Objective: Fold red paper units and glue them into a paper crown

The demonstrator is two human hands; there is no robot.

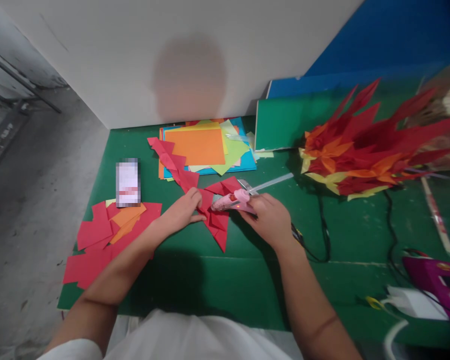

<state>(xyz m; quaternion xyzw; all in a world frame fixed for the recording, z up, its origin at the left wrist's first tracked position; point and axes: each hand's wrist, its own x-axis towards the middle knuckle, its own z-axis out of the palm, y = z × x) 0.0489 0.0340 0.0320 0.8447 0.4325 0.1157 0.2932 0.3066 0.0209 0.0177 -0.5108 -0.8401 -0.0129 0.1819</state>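
Note:
My right hand point(270, 217) grips a pink glue gun point(230, 200), with a clear glue stick point(272, 183) jutting from its back. The nozzle points left and meets the folded red paper piece point(218, 226) lying on the table. Fingers of my left hand point(183, 210) pinch the left edge of that red paper and hold it down. From there a chain of folded red paper point(171, 162) runs up and left, partly over the stacked sheets. A metal tool point(243, 185), perhaps scissors, lies half hidden behind the glue gun.
Colored paper sheets point(197, 145) are stacked at the back. A phone point(128, 182) and red and orange paper pieces point(97, 250) lie left. At right stand a flame-like paper construction point(356, 150), a black cord point(326, 235), a purple device point(435, 280) and a white adapter point(416, 302).

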